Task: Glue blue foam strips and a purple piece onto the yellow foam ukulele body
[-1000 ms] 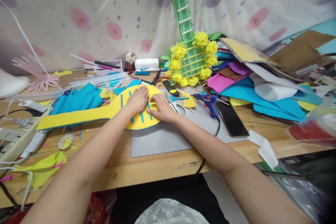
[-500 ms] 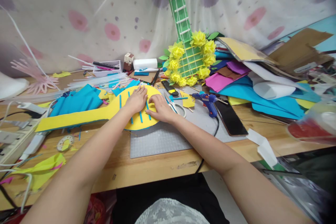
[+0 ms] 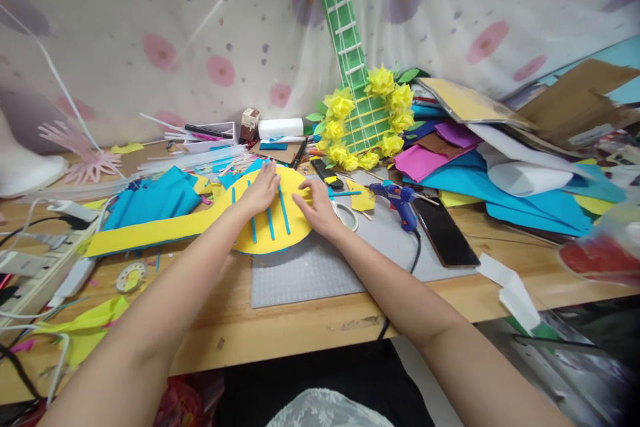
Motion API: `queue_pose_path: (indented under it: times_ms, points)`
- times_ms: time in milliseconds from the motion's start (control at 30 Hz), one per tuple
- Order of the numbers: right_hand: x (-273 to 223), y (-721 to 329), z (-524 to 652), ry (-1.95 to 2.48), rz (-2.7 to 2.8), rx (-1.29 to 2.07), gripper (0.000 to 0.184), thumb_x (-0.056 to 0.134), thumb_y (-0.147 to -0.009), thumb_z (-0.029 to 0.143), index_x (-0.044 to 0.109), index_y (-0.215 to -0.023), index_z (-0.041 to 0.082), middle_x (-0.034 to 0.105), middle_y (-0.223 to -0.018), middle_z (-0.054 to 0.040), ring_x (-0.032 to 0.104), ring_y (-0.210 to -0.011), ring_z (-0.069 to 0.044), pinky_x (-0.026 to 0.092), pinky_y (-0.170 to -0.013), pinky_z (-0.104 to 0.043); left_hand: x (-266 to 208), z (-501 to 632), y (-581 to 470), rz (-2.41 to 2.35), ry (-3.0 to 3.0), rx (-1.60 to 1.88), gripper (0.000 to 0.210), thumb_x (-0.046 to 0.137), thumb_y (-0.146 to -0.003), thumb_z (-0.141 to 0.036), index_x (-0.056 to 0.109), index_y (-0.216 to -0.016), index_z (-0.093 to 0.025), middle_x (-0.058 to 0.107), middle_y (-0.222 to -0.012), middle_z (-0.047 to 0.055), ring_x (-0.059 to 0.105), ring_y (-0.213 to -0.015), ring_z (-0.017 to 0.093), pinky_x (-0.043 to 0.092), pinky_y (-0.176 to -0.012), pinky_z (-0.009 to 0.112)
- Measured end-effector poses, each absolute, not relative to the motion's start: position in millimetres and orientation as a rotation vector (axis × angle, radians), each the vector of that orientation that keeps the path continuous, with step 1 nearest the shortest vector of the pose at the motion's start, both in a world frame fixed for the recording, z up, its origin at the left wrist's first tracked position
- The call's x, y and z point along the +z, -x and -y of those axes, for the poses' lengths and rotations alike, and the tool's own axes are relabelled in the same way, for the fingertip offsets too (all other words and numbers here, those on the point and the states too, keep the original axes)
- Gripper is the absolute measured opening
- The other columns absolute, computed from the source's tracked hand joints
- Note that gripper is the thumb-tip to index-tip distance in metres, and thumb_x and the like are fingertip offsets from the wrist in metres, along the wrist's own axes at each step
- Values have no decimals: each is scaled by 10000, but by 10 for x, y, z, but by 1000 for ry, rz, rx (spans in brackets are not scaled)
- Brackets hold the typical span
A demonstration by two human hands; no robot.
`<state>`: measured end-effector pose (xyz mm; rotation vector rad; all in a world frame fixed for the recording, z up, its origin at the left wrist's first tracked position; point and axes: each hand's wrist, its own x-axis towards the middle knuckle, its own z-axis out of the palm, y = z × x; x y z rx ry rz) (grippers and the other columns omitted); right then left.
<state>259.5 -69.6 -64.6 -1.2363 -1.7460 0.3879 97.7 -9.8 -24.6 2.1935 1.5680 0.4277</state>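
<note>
A yellow guitar-shaped cutout [image 3: 262, 232] with a blue edge lies on the table, its long neck pointing left. Several thin blue strips [image 3: 284, 208] run across its round body. My left hand [image 3: 261, 189] rests flat on the body with fingers stretched out, holding nothing. Along the right rim of the cutout is my right hand [image 3: 320, 210], fingers apart and slightly bent; whether the fingertips touch it I cannot tell. Scissors [image 3: 349, 215] lie just beyond the right hand, partly hidden by it. Under the body's right part is a grey cutting mat [image 3: 305, 280].
A blue glue gun [image 3: 397, 199] and a phone [image 3: 445, 230] lie to the right. Behind stands a green guitar [image 3: 345, 27] with yellow paper flowers. Coloured sheets [image 3: 465, 180] pile up at right; a power strip [image 3: 55, 263] with cables sits at left.
My right hand has shifted off the blue strips to the right rim of the cutout. The left hand stays flat on the body. The view has shifted slightly.
</note>
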Motion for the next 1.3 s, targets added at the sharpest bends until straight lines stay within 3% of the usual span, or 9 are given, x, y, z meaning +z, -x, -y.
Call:
queue_pose_path:
  times_ms: [100, 200, 300, 433, 567, 900, 1133, 1300]
  points:
    - [-698, -2684, 610, 1268, 1478, 432, 208, 401, -860, 399, 453, -891, 200, 540, -924, -56, 487, -919, -178, 380, -857, -334, 6, 35, -954, -1623, -1913, 755, 567, 202, -916, -361, 240, -1416, -94, 196, -1487, 80, 155, -1370, 152, 121, -1117, 292]
    - [-795, -2742, 555, 1340, 1330, 485, 189, 393, -851, 382, 448, -851, 201, 539, -863, -42, 491, -854, -171, 399, -816, -328, 176, -56, -947, -1612, -1853, 836, 591, 230, -911, -385, 239, -1414, -76, 202, -1484, 82, 172, -1367, 158, 123, -1113, 275]
    - [-881, -2746, 557, 1382, 1316, 493, 164, 395, -839, 357, 447, -836, 201, 545, -856, -44, 492, -848, -171, 404, -813, -322, 140, -110, -985, -1615, -1983, 726, 564, 252, -903, -368, 267, -1409, -119, 217, -1482, 82, 176, -1367, 180, 130, -1114, 321]
    - [-900, -2726, 596, 1395, 1368, 463, 150, 397, -836, 334, 458, -855, 198, 553, -887, -54, 498, -878, -170, 406, -837, -317, -135, 0, -1127, -1726, -2259, 389, 592, 285, -882, -295, 245, -1388, 9, 212, -1465, 194, 142, -1371, 251, 132, -1111, 392]
    - [-863, -2726, 618, 1437, 1396, 467, 161, 393, -842, 336, 466, -870, 195, 561, -909, -62, 502, -901, -171, 407, -853, -320, -372, 213, -1305, -1821, -2417, 137, 667, 254, -887, -402, 234, -1384, 42, 194, -1462, 223, 108, -1371, 300, 82, -1110, 446]
    - [-811, -2739, 604, 1519, 1451, 403, 167, 379, -852, 277, 495, -913, 174, 584, -937, -70, 517, -913, -165, 406, -844, -286, -469, 301, -1381, -1882, -2487, 46, 740, 153, -886, -493, 200, -1396, 40, 169, -1471, 216, 129, -1373, 282, 66, -1116, 431]
    - [-380, -3240, 580, 1969, 1931, 199, 196, 430, -776, 129, 599, -862, 177, 650, -915, -78, 572, -896, -208, 415, -759, -293, -498, 305, -1376, -1872, -2466, 79, 740, 144, -881, -506, 223, -1398, 17, 167, -1477, 202, 123, -1376, 274, 62, -1117, 442]
    - [-267, -3332, 553, 2206, 2224, 135, 293, 407, -785, 104, 621, -981, 140, 647, -1022, -147, 595, -950, -247, 434, -732, -304, -475, 302, -1380, -1860, -2454, 48, 767, 148, -872, -527, 214, -1397, 28, 162, -1477, 205, 111, -1377, 281, 52, -1117, 444]
